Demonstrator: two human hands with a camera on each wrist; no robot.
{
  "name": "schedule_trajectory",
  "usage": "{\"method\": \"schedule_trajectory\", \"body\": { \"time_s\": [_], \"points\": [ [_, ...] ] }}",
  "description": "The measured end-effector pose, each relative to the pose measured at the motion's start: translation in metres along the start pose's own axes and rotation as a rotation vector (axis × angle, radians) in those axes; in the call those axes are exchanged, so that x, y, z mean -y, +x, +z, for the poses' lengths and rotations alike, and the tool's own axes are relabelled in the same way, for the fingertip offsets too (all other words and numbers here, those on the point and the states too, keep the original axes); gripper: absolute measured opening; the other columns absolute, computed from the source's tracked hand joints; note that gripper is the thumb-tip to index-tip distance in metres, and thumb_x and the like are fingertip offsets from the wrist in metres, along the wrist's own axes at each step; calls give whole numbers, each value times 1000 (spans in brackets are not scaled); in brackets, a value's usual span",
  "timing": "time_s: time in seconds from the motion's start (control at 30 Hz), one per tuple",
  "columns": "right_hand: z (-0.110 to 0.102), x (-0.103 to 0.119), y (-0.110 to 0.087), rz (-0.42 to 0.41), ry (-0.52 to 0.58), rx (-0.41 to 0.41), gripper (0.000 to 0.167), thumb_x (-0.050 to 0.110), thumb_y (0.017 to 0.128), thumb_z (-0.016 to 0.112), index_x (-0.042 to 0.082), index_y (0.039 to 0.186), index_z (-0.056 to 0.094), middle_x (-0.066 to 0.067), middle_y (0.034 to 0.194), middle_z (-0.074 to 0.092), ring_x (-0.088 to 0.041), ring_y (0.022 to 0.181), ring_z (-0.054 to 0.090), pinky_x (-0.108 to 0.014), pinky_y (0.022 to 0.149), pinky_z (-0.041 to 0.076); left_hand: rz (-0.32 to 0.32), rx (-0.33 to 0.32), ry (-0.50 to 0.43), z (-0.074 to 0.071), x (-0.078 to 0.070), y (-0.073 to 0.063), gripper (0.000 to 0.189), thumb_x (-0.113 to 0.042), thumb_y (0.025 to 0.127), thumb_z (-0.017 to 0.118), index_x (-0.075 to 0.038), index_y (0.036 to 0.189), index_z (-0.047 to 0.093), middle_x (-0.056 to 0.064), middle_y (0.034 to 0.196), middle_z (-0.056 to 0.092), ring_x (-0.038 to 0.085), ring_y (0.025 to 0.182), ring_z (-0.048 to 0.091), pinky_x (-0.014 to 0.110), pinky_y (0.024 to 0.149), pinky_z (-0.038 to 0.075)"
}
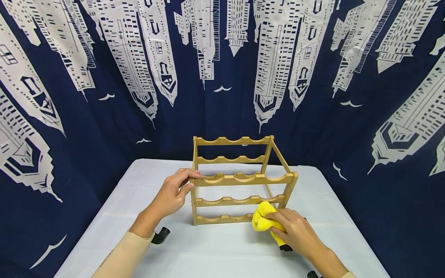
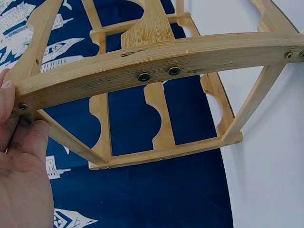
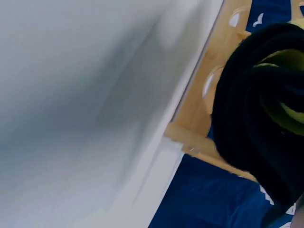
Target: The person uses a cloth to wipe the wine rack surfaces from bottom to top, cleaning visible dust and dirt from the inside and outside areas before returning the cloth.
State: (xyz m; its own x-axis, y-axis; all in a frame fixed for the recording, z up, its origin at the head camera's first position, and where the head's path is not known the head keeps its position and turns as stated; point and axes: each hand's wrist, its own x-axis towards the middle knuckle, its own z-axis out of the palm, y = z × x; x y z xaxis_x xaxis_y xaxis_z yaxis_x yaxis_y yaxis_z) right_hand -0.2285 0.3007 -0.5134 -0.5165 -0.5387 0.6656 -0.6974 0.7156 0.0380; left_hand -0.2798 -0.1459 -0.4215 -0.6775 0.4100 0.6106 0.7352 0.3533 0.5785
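Observation:
A light wooden wine rack (image 1: 243, 179) with scalloped rails stands upright on the table. My left hand (image 1: 172, 195) grips its upper front left corner; in the left wrist view, the fingers and thumb of that hand (image 2: 26, 175) close around the end of a side rail (image 2: 156, 61) with screw heads in it. Bunched in my right hand (image 1: 295, 231) is a yellow cloth (image 1: 263, 216) with a dark part, held before the rack's lower right front. From the right wrist, the cloth's black folds (image 3: 242, 104) cover part of the rack (image 3: 190, 137).
A white-covered table (image 1: 208, 255) lies under the rack. Behind and on both sides hangs a navy fabric (image 1: 222, 112) printed with white skyscrapers and birds. A black device (image 1: 160, 235) sits at the left wrist.

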Motion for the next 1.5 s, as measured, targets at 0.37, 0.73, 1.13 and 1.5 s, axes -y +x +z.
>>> {"method": "schedule_trajectory", "body": {
  "time_s": [0.37, 0.73, 1.13, 1.5],
  "points": [
    [7, 32, 39, 84, 308, -129, 51, 0, 88, 98, 16, 134, 82, -6, 129, 82, -26, 115, 81, -8, 111, 57, -17, 7, 22, -2, 0, -1, 37, 7, 111, 69, -18, 137, 79, 2, 145, 79, 28, 147, 71, 29, 131, 52],
    [35, 61, 80, 108, 375, -203, 70, 5, 84, 104, 7, 146, 72, -12, 134, 83, -31, 112, 85, -10, 109, 60, 38, -6, 48, 1, 1, 1, 37, 8, 109, 71, -17, 135, 80, 2, 142, 81, 31, 145, 72, 62, 124, 61],
    [61, 80, 107, 74, 404, -206, 63, 9, 87, 103, 9, 145, 78, -14, 132, 83, -29, 109, 86, -29, 94, 73, 69, -54, 71, -1, 4, 6, 34, 2, 106, 79, -23, 127, 88, 0, 130, 77, 28, 133, 76, 67, 113, 66],
    [77, 101, 143, 59, 480, -245, 56, 7, 88, 102, 7, 140, 80, -11, 121, 85, -21, 98, 85, -26, 85, 73, 39, -33, 18, -10, 0, 9, 32, 2, 105, 80, -21, 126, 90, -2, 122, 78, 29, 135, 77, 59, 113, 66]
  ]
}}
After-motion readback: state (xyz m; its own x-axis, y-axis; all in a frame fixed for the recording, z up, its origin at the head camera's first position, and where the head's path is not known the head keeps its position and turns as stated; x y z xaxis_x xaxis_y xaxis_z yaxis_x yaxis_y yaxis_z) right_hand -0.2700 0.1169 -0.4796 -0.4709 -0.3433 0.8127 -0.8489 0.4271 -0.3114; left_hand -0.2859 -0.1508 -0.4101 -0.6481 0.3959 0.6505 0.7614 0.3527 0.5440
